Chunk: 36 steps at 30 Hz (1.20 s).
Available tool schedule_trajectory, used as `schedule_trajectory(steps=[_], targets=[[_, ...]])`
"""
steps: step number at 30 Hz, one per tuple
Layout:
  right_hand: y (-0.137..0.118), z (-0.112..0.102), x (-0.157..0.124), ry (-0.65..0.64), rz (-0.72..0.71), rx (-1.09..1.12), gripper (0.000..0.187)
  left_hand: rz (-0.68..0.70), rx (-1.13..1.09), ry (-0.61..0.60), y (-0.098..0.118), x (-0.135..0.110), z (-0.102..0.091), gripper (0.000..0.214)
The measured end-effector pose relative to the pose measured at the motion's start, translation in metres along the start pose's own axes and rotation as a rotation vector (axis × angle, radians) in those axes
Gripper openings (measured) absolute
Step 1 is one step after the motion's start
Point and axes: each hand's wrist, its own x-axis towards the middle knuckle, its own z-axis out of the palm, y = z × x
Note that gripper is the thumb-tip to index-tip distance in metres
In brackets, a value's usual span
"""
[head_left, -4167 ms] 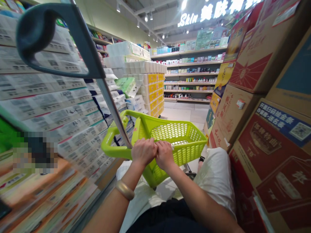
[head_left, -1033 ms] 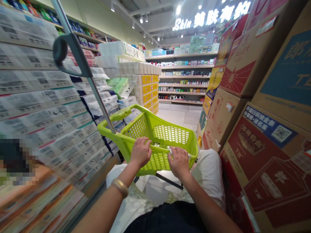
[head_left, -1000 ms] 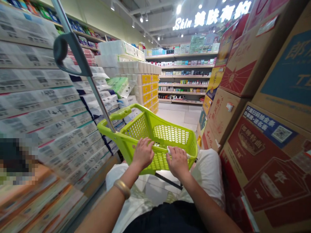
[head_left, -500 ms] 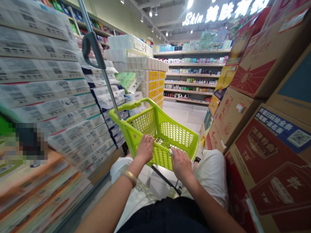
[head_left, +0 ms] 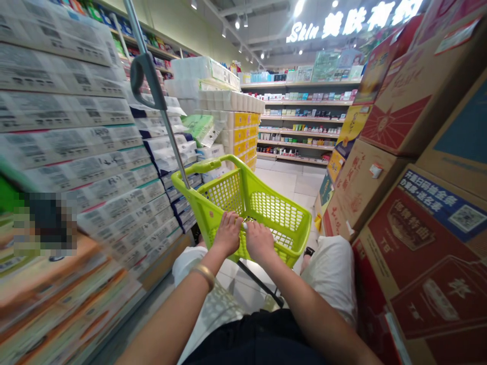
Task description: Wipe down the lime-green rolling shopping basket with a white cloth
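Observation:
A lime-green shopping basket cart (head_left: 262,203) with lattice walls stands in front of me, between my knees. My left hand (head_left: 228,234) lies over its near rim, fingers curled onto the edge. Close beside it, my right hand (head_left: 259,241) is closed at the same rim. A small white thing (head_left: 244,226) shows at the right hand's fingertips; its kind is too small to tell. From the cart's left corner a metal pull rod (head_left: 173,137) rises with a grey handle (head_left: 146,81). The fingers partly hide the rim.
Stacked white packs (head_left: 64,111) line the left side, with tissue packs (head_left: 200,126) and yellow-sided packs (head_left: 243,134) behind. Printed cartons (head_left: 429,238) are piled close on the right. Shelves of small boxes (head_left: 304,106) stand beyond the tiled floor (head_left: 287,180).
My right hand has slid left along the near rim with the small white thing, up beside my left hand. The left hand and the cart have stayed about where they were.

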Motion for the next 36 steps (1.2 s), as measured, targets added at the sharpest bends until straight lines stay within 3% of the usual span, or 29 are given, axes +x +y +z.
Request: schedule_trajectory(steps=[6,9,12,17,20,23,31,36], targets=[[0.047,0.006,-0.051,0.129,0.049,-0.032,0.021,-0.014,0.013,0.002,0.001,-0.001,0.0,0.046],[0.059,0.008,-0.065,0.167,0.076,-0.049,0.023,-0.038,0.017,0.017,0.007,-0.001,0.001,0.043],[0.049,0.005,-0.055,0.113,0.098,-0.059,0.024,-0.05,0.017,0.047,0.012,-0.002,0.004,0.041],[0.004,-0.008,-0.011,-0.105,0.022,-0.018,0.024,-0.023,0.016,0.105,0.01,-0.004,0.008,0.037],[-0.009,-0.011,0.001,-0.13,0.0,0.0,0.025,-0.002,0.011,0.123,0.004,-0.006,0.009,0.037],[0.0,-0.009,-0.012,-0.078,-0.003,-0.011,0.027,0.031,0.013,0.118,-0.002,-0.007,0.008,0.04],[0.059,-0.002,-0.081,0.075,0.099,-0.036,0.025,0.008,0.036,0.133,0.004,-0.008,0.008,0.04],[0.04,-0.007,-0.063,-0.005,0.103,-0.06,0.027,-0.035,0.063,0.167,0.012,-0.009,0.01,0.037]])
